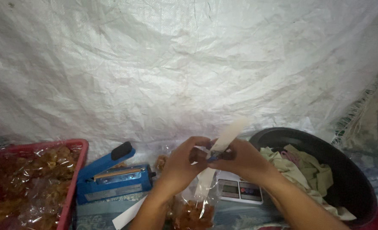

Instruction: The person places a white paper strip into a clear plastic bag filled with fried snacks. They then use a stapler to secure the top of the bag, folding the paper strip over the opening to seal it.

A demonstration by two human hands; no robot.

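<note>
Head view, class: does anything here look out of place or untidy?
Mildly. A black basin at the right holds crumpled cloths right beside the food packing. A white paper strip lies loose below the blue heat sealer. Both hands, left hand and right hand, hold a clear snack bag neatly.

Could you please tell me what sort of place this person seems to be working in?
Probably a small home snack-packing spot: a blue heat sealer, a small digital scale, a red crate of bagged fried snacks, and a white woven tarp as backdrop.

Blue heat sealer [112, 179], red crate [76, 170] of bagged snacks, small scale [240, 190], black basin [325, 149] of cloth.
</note>
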